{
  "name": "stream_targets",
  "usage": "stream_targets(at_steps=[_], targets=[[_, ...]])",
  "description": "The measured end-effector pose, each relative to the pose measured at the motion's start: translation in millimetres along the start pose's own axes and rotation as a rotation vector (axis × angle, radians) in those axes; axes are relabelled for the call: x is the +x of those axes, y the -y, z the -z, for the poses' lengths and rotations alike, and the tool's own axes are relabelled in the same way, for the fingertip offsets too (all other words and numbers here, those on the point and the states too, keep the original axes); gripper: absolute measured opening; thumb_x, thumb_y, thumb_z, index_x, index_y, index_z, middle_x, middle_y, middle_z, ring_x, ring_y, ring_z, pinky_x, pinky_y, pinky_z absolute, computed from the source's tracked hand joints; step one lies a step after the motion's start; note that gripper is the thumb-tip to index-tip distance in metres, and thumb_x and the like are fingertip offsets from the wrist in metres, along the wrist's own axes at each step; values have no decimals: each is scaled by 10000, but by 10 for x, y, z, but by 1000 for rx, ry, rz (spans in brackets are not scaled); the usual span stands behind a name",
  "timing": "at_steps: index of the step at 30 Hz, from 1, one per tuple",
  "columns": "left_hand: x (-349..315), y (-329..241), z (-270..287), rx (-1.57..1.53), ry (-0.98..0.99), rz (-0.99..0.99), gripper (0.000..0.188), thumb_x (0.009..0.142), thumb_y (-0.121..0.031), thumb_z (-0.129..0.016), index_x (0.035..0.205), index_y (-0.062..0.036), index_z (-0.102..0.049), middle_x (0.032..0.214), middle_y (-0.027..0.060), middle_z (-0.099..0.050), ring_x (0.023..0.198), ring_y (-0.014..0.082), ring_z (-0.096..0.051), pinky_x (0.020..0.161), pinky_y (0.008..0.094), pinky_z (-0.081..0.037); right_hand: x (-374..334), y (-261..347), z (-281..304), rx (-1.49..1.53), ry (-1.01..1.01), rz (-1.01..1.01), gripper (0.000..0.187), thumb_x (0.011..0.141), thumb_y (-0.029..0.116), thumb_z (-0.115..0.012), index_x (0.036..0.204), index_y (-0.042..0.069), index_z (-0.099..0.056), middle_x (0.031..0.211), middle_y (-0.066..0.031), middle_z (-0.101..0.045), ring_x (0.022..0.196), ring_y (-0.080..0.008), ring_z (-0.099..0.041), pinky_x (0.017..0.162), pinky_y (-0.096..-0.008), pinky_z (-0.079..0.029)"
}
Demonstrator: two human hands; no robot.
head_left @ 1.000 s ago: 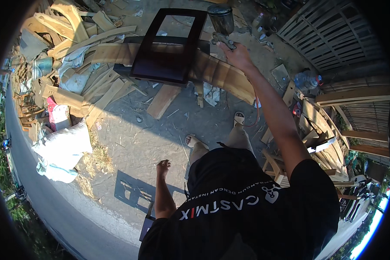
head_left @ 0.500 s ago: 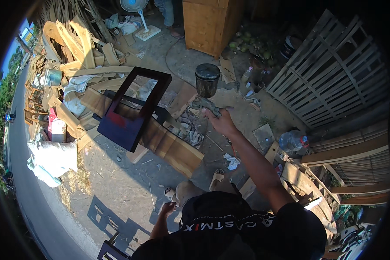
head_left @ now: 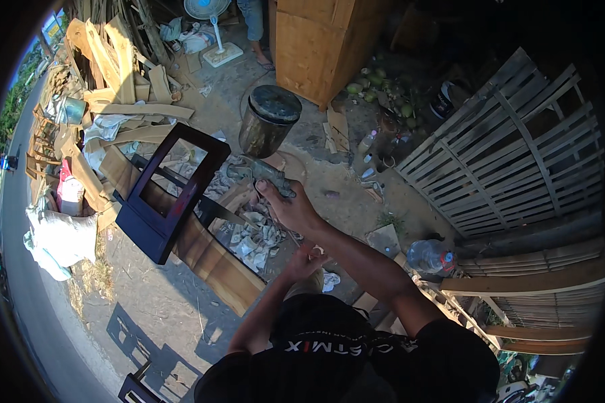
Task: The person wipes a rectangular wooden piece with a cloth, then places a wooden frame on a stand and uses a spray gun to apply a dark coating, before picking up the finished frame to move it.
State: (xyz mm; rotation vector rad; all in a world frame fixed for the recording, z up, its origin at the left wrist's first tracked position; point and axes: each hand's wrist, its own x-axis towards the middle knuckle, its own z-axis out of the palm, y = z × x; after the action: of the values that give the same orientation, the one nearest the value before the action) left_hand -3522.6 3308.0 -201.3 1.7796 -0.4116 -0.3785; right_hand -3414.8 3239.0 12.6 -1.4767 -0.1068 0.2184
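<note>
My right hand [head_left: 290,205] is wrapped round a metal spray gun [head_left: 262,176]. Above the gun rises its dark, paint-stained cup [head_left: 270,121] with a round lid. My left hand [head_left: 305,262] is closed just below the right wrist, apparently round the thin hose that hangs from the gun; the fingers are partly hidden. Left of the gun, a dark purple-brown wooden frame [head_left: 156,225] with a rectangular opening lies tilted over a wooden plank [head_left: 218,269]. The gun points toward it, apart from it.
Scrap wood [head_left: 117,60] is piled at the far left, near a white sack [head_left: 60,235]. A standing fan [head_left: 222,54] and a wooden cabinet [head_left: 309,47] stand at the back, a person's legs between them. On the right are a slatted panel [head_left: 504,141] and a water jug [head_left: 429,256].
My left hand has come up from beside my leg to below the right wrist. The right hand has brought the spray gun closer to me and leftward, nearer the frame.
</note>
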Motion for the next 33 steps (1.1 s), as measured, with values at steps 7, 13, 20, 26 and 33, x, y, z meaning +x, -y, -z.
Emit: stream_targets(at_steps=[7, 13, 20, 26, 33], targets=[[1154, 1137, 337, 299, 1, 92, 245, 993, -269, -611, 1005, -36, -686, 882, 194, -698, 841, 366, -704, 736, 478, -537, 1031, 188, 959, -131, 106, -8, 361, 1048, 374, -618, 983, 28, -698, 793, 17, -674, 601, -28, -493, 545, -245, -426], [1046, 1851, 567, 444, 20, 600, 242, 942, -321, -648, 960, -94, -730, 978, 204, -728, 943, 402, -703, 818, 520, -546, 1812, 432, 1839, -179, 135, -47, 372, 1035, 417, -616, 1112, 64, -704, 831, 3, -690, 519, -26, -456, 471, -230, -357], [1137, 2092, 214, 394, -303, 787, 379, 966, -464, -619, 1001, -99, -717, 1034, 188, -727, 989, 402, -702, 880, 522, -557, 3431, 118, 2434, -226, 128, -116, 400, 1024, 431, -641, 1083, 43, -718, 816, 5, -694, 519, -32, -453, 472, -224, -337], [2197, 1680, 375, 224, -668, 1051, 353, 1000, -429, -583, 1053, -96, -687, 1061, 201, -708, 1047, 419, -673, 879, 533, -539, 5120, -230, 2506, -222, 362, -152, 422, 1027, 420, -632, 1061, 9, -720, 789, -8, -689, 511, -44, -471, 463, -231, -339], [3590, 745, 569, 414, -1130, 1192, 303, 1010, -401, -576, 1010, -107, -648, 936, 170, -685, 1008, 398, -672, 839, 543, -534, 6843, 218, 2088, -292, 1028, -108, 381, 1033, 368, -617, 1073, 1, -711, 768, -26, -690, 514, -43, -482, 479, -241, -376]])
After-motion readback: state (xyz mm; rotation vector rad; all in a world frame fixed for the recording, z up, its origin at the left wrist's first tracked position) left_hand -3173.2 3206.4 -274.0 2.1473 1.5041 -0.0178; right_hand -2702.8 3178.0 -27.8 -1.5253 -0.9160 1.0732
